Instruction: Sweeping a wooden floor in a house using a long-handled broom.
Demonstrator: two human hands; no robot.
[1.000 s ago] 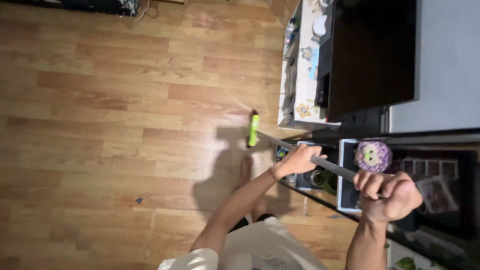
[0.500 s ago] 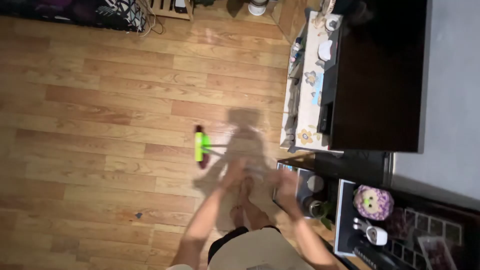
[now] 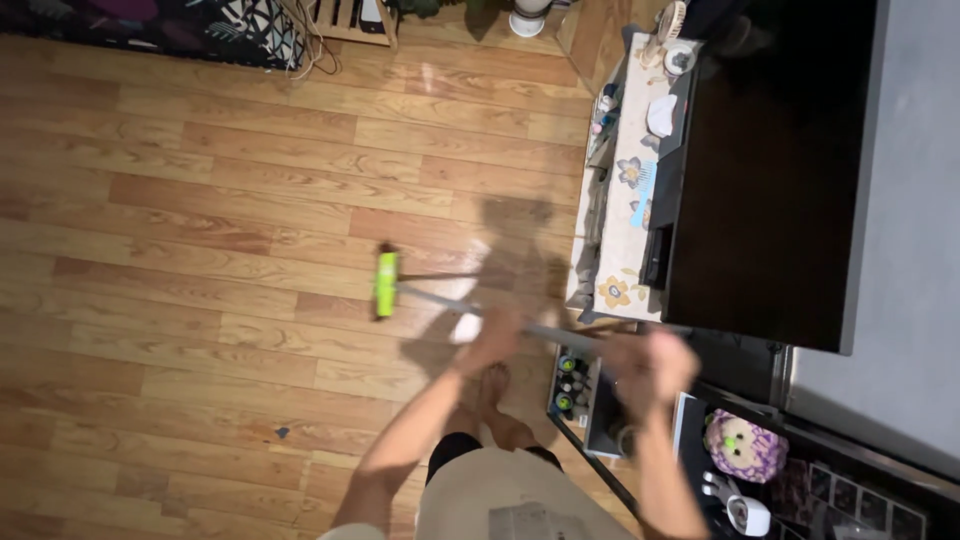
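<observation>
Green mop head (image 3: 386, 284) flat on the wood floor (image 3: 200, 230), just left of frame centre, set crosswise to its pole. Grey pole (image 3: 440, 300) running from the head toward 4 o'clock, rising to the hands.

Left hand (image 3: 492, 338) closed round the pole midway, grip wrapped tight on it, forearm stretching down toward 7 o'clock from the hand, elbow bent low in frame. Right hand (image 3: 650, 365) at 3 o'clock of the left, higher up the pole, blurred; fingers curled, apparently round the pole's upper end, though the blur hides the contact. Right forearm dropping straight toward 6 o'clock. Bare foot (image 3: 497, 400) on the floor just below the left hand, shorts (image 3: 500, 495) at the bottom edge.

At 5 o'clock of the right hand, a dark shelf (image 3: 700, 470) holding a purple plush toy (image 3: 745, 450) and, below it, a white cup (image 3: 748, 515). At 7 o'clock of the right hand, a low black rack (image 3: 590, 410) with small bottles (image 3: 566, 382) standing in a row.

At 1 o'clock of the hands, a narrow table (image 3: 625, 200) under a flowered cloth, carrying small bottles, a white item and a small fan at its far end. Beside it at 3 o'clock, a large dark panel (image 3: 770, 170). Cables (image 3: 300, 40) and a patterned fabric (image 3: 150, 25) along the top edge at 11 o'clock.
</observation>
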